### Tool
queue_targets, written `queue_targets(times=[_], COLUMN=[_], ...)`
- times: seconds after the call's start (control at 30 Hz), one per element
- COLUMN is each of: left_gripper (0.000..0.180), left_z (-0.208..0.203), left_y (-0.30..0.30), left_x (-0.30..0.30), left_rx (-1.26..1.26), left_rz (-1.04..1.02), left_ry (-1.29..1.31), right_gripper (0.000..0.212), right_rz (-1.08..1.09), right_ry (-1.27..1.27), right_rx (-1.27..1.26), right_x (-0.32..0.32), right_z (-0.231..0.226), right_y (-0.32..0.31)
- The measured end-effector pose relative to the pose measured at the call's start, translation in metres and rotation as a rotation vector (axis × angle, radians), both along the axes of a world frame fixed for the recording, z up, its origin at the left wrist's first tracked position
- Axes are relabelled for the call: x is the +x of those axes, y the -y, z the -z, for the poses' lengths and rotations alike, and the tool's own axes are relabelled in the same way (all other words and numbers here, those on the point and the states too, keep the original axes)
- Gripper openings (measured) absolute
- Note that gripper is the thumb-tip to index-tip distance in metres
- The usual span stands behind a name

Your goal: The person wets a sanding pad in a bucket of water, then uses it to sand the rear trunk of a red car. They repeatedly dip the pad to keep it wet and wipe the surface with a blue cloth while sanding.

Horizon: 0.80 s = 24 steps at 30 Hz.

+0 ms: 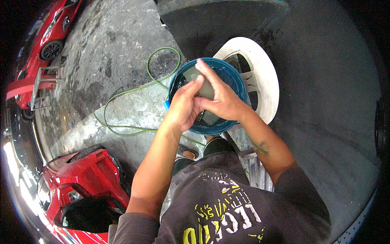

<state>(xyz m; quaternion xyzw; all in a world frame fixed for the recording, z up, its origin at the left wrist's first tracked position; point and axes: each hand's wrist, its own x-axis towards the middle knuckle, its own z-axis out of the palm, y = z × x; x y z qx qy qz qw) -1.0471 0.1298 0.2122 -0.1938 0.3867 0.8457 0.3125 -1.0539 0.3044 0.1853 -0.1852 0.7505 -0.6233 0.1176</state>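
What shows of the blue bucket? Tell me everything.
The blue bucket is round, apparently plastic, upright before the person, mouth up. Grey-green shapes show inside; a brighter blue bit shows at its left edge. It overlaps a white chair in view; its support is hidden. The left hand and right hand are over its opening; contact is unclear.

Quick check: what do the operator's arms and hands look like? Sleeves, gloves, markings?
Left hand and right hand: bare, no gloves. No watch or bracelet visible on either wrist. Left sleeve and right sleeve: short, dark grey, forearms uncovered. Right forearm has a dark tattoo-like mark; design unclear.
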Motion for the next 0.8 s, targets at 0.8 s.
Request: queue_targets(times=[0.8], left_gripper=[0.041], left_z=[0.021], left_y=[0.120], left_x=[0.062], left_rx=[-0.692], left_rz=[-0.323], left_ry=[0.060], right_gripper=[0.034], right_rz=[0.032], right_ry=[1.026], right_rx=[-0.346], right_x=[-0.001], right_z=[0.085], right_y=[-0.090])
